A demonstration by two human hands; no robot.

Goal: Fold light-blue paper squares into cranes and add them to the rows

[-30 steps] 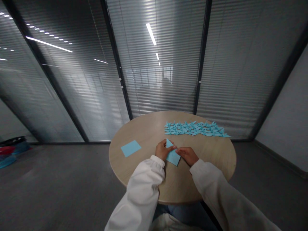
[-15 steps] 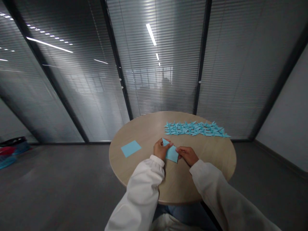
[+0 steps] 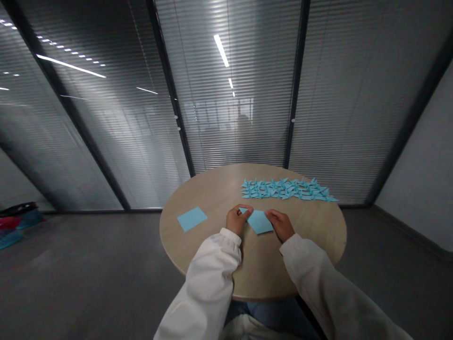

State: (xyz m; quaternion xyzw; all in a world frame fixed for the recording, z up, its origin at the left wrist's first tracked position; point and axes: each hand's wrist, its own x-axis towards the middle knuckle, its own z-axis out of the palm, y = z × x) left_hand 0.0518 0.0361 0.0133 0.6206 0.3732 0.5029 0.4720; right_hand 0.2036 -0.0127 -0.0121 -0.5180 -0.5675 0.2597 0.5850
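Between my two hands is a partly folded sheet of light-blue origami paper (image 3: 260, 222), held over the middle of the round wooden table (image 3: 262, 278). My left hand (image 3: 237, 219) pinches its upper left corner between thumb and fingers. On the other side, my right hand (image 3: 281, 225) grips the right edge, its fingertips partly hidden behind the paper. A flat blue sheet (image 3: 192, 219) lies to the left of my left hand. Beyond my hands, several folded blue paper cranes (image 3: 286, 189) stand packed in rows at the table's back right.
Glass panels with blinds (image 3: 237, 137) rise right behind the table. A white wall (image 3: 428, 189) is at the right. On the grey floor at the far left are a red and blue item (image 3: 12, 226) and a dark-rimmed container (image 3: 30, 211).
The paper in my hands has turned, its lower part swinging right and up. My right hand has shifted slightly up and changed its grip on the edge. My left hand stays nearly in place.
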